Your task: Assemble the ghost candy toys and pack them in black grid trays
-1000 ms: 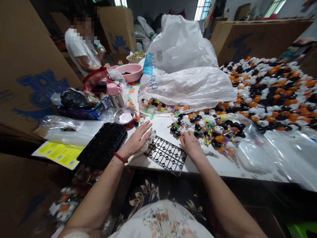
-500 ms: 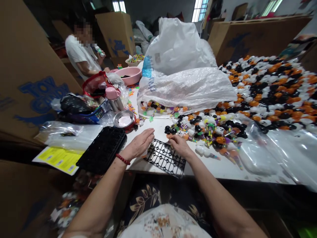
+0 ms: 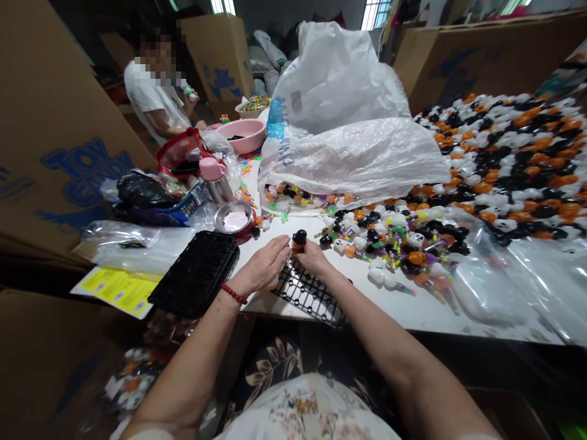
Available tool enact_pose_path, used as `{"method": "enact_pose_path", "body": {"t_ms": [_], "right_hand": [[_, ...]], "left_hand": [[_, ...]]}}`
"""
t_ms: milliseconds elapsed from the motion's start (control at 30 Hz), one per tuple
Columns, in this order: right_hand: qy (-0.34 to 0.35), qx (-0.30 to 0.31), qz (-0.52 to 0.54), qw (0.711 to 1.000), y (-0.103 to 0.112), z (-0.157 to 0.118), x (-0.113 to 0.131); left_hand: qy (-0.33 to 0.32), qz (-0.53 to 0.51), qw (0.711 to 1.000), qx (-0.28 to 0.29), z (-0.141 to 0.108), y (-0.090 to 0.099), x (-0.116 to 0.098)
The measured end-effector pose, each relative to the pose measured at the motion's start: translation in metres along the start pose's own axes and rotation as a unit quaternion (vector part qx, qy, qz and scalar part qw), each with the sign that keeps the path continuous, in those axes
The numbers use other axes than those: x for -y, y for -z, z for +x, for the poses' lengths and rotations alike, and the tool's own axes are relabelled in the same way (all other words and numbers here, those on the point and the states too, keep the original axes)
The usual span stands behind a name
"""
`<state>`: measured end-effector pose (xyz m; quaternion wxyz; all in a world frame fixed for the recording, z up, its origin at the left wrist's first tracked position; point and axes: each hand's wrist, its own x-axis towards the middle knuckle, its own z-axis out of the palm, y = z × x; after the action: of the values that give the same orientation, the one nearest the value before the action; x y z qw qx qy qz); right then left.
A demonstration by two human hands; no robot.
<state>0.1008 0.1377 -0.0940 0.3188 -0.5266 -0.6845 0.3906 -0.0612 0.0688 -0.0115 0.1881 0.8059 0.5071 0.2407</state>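
Observation:
A black plastic grid tray (image 3: pixel 307 296) with round holes lies at the table's front edge. My right hand (image 3: pixel 314 260) is over its far left part, fingers closed on a small toy figure (image 3: pixel 299 238) with a black top and an orange part below. My left hand (image 3: pixel 266 264), a red bead bracelet on its wrist, is held at the tray's left end with fingers stretched out close together. A bit of something orange and white (image 3: pixel 273 283) shows under that palm; the rest is hidden. Right of my hands lies a pile of toy-topped candy tubes (image 3: pixel 398 238).
Stacked black trays (image 3: pixel 195 272) lie left, beside a metal bowl (image 3: pixel 235 219) and a pink-lidded flask (image 3: pixel 214 177). A large white plastic bag (image 3: pixel 348 146) stands behind. A big heap of black, orange and white toys (image 3: pixel 513 165) fills the right. A person (image 3: pixel 153 98) sits at far left.
My right hand has moved left towards my left hand, with the black and orange toy figure upright in its fingers. My left hand stays by the tray. The view has shifted slightly.

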Motion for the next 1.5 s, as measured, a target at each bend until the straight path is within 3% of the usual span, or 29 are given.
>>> {"method": "enact_pose_path", "body": {"t_ms": [300, 600, 900, 1033, 1333, 1500], "right_hand": [[0.107, 0.038, -0.130, 0.985, 0.006, -0.005, 0.007], [0.076, 0.087, -0.164, 0.980, 0.008, -0.001, 0.007], [0.090, 0.069, -0.183, 0.976, -0.002, -0.006, -0.001], [0.101, 0.039, -0.173, 0.979, -0.005, -0.006, -0.005], [0.105, 0.038, -0.199, 0.974, -0.013, -0.001, -0.017], [0.122, 0.030, -0.145, 0.981, -0.017, 0.001, -0.025]], "left_hand": [[-0.001, 0.008, 1.000, -0.028, 0.002, -0.003, 0.004], [0.047, -0.033, 0.998, -0.018, 0.001, 0.003, 0.001], [-0.059, 0.010, 0.997, 0.046, 0.018, 0.010, 0.005], [-0.069, 0.023, 0.996, 0.043, 0.024, 0.010, 0.007], [-0.092, -0.006, 0.994, 0.057, 0.042, 0.012, 0.012], [-0.058, -0.026, 0.996, 0.057, 0.045, 0.009, 0.010]]}}
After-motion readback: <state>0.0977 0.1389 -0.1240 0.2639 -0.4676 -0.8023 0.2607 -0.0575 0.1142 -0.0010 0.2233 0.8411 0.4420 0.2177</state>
